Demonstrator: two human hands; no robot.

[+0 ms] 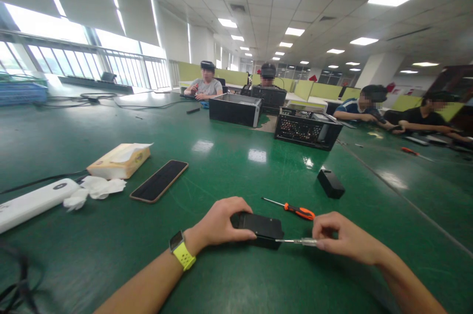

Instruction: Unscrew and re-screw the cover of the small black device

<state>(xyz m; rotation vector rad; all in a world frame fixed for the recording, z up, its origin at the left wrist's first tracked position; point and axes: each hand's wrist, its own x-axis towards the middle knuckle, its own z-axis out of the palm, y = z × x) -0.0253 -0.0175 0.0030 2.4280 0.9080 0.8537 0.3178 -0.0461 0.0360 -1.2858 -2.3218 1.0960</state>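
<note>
My left hand [231, 223], with a yellow-strapped watch [182, 251] on its wrist, grips the left end of a small black box [263, 227] on the green table. Between the fingers of my right hand [343, 237] is a screwdriver [306, 241] with a clear handle. Its thin shaft points left, and the tip meets the box's right end, though whether it sits in a screw is too small to tell. Just behind lies an orange-and-black screwdriver [300, 211]. Farther back on the right rests another black box-shaped piece [331, 184].
A phone [159, 181], a tissue pack [120, 160], crumpled tissues [96, 190] and a white power strip [37, 203] lie to the left. Two dark metal cases [236, 111] [308, 127] stand farther back. Several people sit around the far side.
</note>
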